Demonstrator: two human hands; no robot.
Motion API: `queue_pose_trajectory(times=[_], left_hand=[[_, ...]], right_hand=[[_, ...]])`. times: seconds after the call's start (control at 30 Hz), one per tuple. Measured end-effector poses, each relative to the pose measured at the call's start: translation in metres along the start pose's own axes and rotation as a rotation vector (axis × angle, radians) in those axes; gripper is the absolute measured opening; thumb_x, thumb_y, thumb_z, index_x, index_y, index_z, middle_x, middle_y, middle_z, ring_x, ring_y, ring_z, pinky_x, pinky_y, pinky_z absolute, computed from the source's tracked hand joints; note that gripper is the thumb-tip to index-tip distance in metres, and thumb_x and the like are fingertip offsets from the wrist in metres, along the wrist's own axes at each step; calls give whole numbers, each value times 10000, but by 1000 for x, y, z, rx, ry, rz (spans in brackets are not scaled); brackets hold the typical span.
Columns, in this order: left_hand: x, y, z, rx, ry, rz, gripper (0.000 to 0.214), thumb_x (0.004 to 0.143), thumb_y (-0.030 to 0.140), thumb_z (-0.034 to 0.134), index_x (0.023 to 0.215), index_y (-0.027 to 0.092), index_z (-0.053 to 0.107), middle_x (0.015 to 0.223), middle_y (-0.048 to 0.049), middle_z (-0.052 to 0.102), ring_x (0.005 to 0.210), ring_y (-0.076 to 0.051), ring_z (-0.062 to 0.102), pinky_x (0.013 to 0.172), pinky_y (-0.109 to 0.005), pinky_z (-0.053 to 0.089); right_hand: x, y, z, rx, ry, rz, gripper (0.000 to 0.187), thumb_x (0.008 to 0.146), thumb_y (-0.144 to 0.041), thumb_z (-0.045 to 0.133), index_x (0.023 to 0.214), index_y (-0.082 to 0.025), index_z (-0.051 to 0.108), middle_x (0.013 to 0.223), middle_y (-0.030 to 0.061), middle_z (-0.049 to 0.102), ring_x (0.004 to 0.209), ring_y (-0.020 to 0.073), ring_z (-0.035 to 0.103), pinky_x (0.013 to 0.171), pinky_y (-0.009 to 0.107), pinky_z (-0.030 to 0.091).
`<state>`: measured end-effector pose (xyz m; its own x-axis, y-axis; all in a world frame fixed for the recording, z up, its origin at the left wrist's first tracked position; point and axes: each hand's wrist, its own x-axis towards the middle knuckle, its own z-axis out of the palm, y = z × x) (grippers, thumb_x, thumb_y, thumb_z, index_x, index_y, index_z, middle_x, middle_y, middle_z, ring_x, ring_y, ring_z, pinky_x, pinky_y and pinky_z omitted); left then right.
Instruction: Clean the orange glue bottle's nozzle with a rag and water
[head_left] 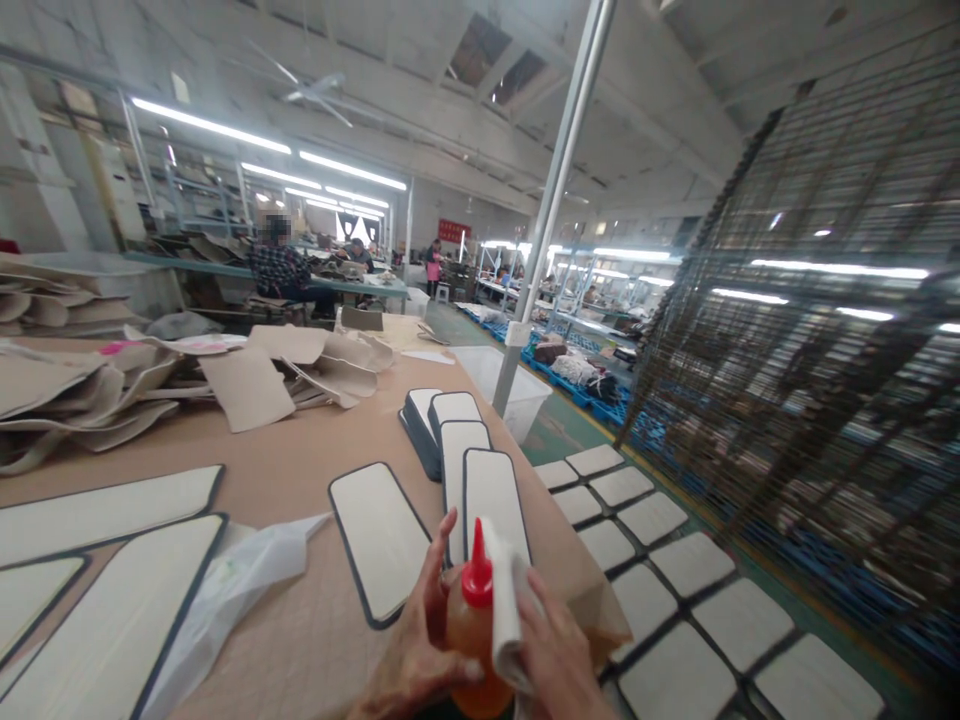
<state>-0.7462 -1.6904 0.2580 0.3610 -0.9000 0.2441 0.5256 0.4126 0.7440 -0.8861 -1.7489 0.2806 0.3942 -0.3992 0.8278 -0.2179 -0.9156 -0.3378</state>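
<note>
A squeeze bottle of amber liquid (pixel 463 635) with a red nozzle cap stands upright near the bottom middle. My left hand (pixel 420 640) is wrapped round its left side, thumb across the front and one finger pointing up. My right hand (pixel 555 640) grips a folded white cloth (pixel 507 610) against the bottle's right side. Just beyond them lies an off-white rounded panel with a dark edge (pixel 382 540). A loose row of similar panels (pixel 491 495) overlaps behind the bottle, and part of it is hidden by my hands.
Larger dark-edged panels (pixel 112 620) and a crumpled white sheet (pixel 247 570) lie at left. Beige cut pieces (pixel 247 385) are heaped behind. Right of the table edge, several pads (pixel 675 590) lie in rows beside a wire rack (pixel 810 300). A metal post (pixel 551 190) rises ahead.
</note>
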Motion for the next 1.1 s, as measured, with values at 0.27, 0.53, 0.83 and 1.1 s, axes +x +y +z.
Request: queue_pose_trajectory(times=[0.27,0.53,0.83,1.1], left_hand=[[-2,1,5,-37,24,2,1329,462,341,860,1410,307,-71,1074,-94,641,971,-314,616,830,-412,484],[-3,-4,4,85,79,35,1202,514,302,838,1418,303,45,1120,-80,616,1059,-314,563,892,-386,443],[0,-18,9,215,228,49,1244,516,341,825,1420,261,-26,1177,-120,588,1028,-313,583,846,-390,492],[4,-35,22,586,453,247,788,728,350,648,1385,217,233,1249,-116,549,1126,-272,545,986,-375,411]], right_hand=[[-9,12,3,28,53,179,294,898,-256,445,1150,-235,594,982,19,715,885,183,679,714,192,567],[-14,11,24,-47,21,-108,383,908,-205,391,1276,-247,487,1176,71,625,1174,265,504,940,420,470],[-18,22,-2,-14,83,295,342,884,-256,464,1211,-247,562,1037,22,696,967,215,648,745,226,566],[-22,-7,35,-148,107,79,341,874,-187,456,1184,-246,586,1188,82,614,1099,260,573,862,348,517]])
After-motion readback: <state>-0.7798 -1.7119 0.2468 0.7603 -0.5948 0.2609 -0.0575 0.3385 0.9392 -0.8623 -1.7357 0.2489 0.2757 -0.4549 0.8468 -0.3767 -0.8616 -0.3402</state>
